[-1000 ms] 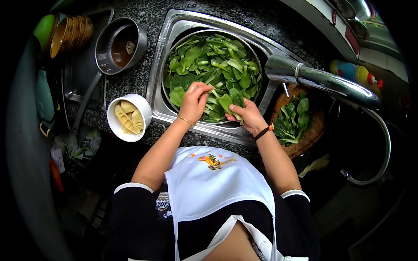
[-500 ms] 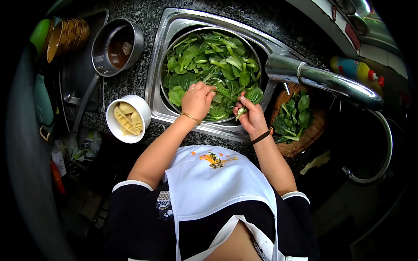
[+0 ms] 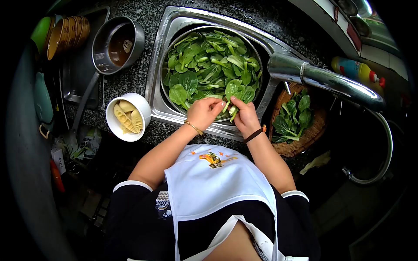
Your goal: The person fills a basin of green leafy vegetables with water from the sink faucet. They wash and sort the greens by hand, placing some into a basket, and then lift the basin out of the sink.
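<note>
A round metal basin (image 3: 165,69) full of leafy greens (image 3: 204,65) sits in the steel sink (image 3: 154,93). At its near edge, my right hand (image 3: 246,116) is closed around a few leafy greens (image 3: 235,89), with pale stem ends pointing down toward me and leaves lying over the basin. My left hand (image 3: 204,114) is beside it, thumb and fingertips pinched together at one of those stems. The fingertips of both hands nearly meet.
The faucet (image 3: 322,80) reaches over the sink's right side. A wicker basket (image 3: 311,137) with more greens stands at right. To the left are a white bowl (image 3: 145,114) of dumplings, a saucepan (image 3: 98,52) with brown liquid, and stacked bowls (image 3: 69,37).
My left hand has come out of the greens toward me and right, up to the held stems. My right hand has shifted slightly left and turned, its leaves now spread over the basin.
</note>
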Motion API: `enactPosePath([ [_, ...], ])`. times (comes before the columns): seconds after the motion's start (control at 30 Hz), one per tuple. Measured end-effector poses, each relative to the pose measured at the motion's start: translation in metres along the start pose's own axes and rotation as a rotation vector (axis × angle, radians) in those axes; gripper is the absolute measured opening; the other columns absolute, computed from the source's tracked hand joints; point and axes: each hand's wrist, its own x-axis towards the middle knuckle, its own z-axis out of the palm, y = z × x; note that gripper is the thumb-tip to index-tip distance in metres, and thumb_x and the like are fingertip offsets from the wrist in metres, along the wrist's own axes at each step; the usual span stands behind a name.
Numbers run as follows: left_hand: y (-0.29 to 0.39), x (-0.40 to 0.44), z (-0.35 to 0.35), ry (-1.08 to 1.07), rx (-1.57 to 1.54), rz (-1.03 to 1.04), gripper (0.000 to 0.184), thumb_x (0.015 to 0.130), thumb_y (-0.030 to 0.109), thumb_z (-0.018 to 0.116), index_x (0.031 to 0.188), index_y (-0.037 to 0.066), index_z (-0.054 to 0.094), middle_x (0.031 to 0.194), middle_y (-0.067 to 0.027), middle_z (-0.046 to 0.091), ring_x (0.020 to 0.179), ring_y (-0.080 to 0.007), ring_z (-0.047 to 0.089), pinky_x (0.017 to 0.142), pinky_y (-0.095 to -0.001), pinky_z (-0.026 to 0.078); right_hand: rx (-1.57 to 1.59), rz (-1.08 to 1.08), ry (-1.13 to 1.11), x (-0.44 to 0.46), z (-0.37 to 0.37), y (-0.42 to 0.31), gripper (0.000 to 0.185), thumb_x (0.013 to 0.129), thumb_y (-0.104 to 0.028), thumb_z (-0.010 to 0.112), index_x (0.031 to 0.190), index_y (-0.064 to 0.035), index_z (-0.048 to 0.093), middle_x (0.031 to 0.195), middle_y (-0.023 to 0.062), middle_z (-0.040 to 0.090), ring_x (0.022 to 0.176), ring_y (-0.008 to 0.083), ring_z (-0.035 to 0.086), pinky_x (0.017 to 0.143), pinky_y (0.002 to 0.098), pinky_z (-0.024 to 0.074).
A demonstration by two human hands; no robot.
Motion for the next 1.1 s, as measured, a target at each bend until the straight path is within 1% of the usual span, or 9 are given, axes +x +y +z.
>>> enactPosePath([
  [0.07, -0.003, 0.009, -0.011, 0.226, 0.154, 0.138, 0.020, 0.082, 0.026, 0.063, 0.089, 0.007, 0.067, 0.078, -0.0081, 0.064, 0.070, -0.0261, 0.060, 0.062, -0.0368, 0.047, 0.057, 0.038, 0.080, -0.007, -0.002, -0.016, 0.014, 0.089, -0.002, 0.053, 0.101, 0.0046, 0.055, 0.099, 0.0119, 0.060, 0.084, 0.0235, 0.064, 0.078, 0.0355, 0.0553],
  [0.2, -0.003, 0.035, -0.025, 0.353, 0.701, 0.409, 0.015, 0.076, 0.015, 0.064, 0.091, 0.013, 0.067, 0.087, -0.0029, 0.057, 0.084, -0.0243, 0.053, 0.071, -0.0365, 0.043, 0.088, -0.016, 0.058, -0.010, -0.014, -0.028, 0.012, 0.092, -0.014, 0.057, 0.098, -0.0037, 0.053, 0.084, 0.0040, 0.052, 0.074, 0.0151, 0.055, 0.076, 0.0381, 0.0550],
  [0.33, -0.006, 0.041, -0.016, 0.351, 0.712, 0.502, 0.017, 0.073, 0.010, 0.066, 0.090, 0.012, 0.067, 0.083, -0.0041, 0.057, 0.081, -0.0255, 0.054, 0.072, -0.0366, 0.044, -0.003, 0.015, -0.039, -0.007, -0.015, -0.029, 0.007, 0.092, -0.012, 0.056, 0.094, -0.0058, 0.052, 0.077, 0.0017, 0.051, 0.067, 0.0139, 0.053, 0.071, 0.0342, 0.0536],
  [0.4, 0.006, 0.029, -0.012, 0.340, 0.366, 0.608, 0.015, 0.071, 0.007, 0.067, 0.086, 0.011, 0.066, 0.085, -0.0047, 0.059, 0.083, -0.0276, 0.054, 0.075, -0.0376, 0.045, 0.077, 0.061, -0.074, -0.010, -0.011, -0.026, 0.008, 0.091, -0.010, 0.057, 0.096, -0.0039, 0.055, 0.081, 0.0034, 0.056, 0.071, 0.0142, 0.056, 0.068, 0.0320, 0.0538],
  [0.47, 0.002, 0.025, -0.007, 0.302, 0.315, 0.620, 0.016, 0.075, 0.004, 0.067, 0.091, 0.008, 0.064, 0.086, -0.0042, 0.062, 0.081, -0.0201, 0.058, 0.073, -0.0316, 0.046, 0.059, 0.149, -0.020, -0.012, 0.000, -0.024, 0.013, 0.091, -0.012, 0.056, 0.101, -0.0031, 0.056, 0.085, 0.0050, 0.058, 0.072, 0.0146, 0.057, 0.068, 0.0325, 0.0534],
  [0.53, -0.006, 0.025, 0.002, -0.008, -0.468, 0.046, 0.018, 0.082, 0.004, 0.064, 0.099, 0.004, 0.058, 0.084, -0.0039, 0.063, 0.074, -0.0102, 0.058, 0.069, -0.0234, 0.046, 0.053, 0.160, -0.038, -0.011, 0.002, -0.020, 0.018, 0.091, -0.013, 0.058, 0.105, -0.0017, 0.057, 0.088, 0.0054, 0.060, 0.074, 0.0141, 0.058, 0.066, 0.0311, 0.0531],
  [0.8, 0.001, 0.033, -0.022, -0.303, -0.891, -0.503, 0.039, 0.081, 0.006, 0.066, 0.112, 0.005, 0.044, 0.088, -0.0058, 0.063, 0.075, -0.0105, 0.061, 0.066, -0.0246, 0.052, -0.185, 0.073, -0.079, -0.002, 0.007, -0.012, 0.015, 0.083, -0.006, 0.065, 0.097, -0.0002, 0.061, 0.084, 0.0028, 0.061, 0.064, 0.0099, 0.057, 0.052, 0.0226, 0.0469],
  [0.93, -0.008, 0.026, -0.007, -0.310, -0.586, -0.175, 0.039, 0.080, -0.003, 0.059, 0.116, 0.004, 0.045, 0.090, -0.0057, 0.061, 0.077, -0.0085, 0.059, 0.066, -0.0232, 0.050, -0.189, 0.027, -0.067, 0.002, -0.003, -0.011, 0.014, 0.083, -0.007, 0.065, 0.095, -0.0001, 0.061, 0.084, 0.0035, 0.062, 0.066, 0.0101, 0.058, 0.053, 0.0226, 0.0479],
  [1.1, -0.028, 0.037, 0.014, -0.152, -0.634, -0.103, 0.027, 0.086, 0.005, 0.060, 0.111, -0.001, 0.052, 0.085, -0.0064, 0.063, 0.069, -0.0118, 0.060, 0.066, -0.0246, 0.052, -0.287, -0.184, 0.129, -0.003, -0.009, -0.007, 0.016, 0.086, -0.005, 0.061, 0.100, 0.0024, 0.060, 0.095, 0.0077, 0.064, 0.072, 0.0117, 0.058, 0.059, 0.0239, 0.0512],
])
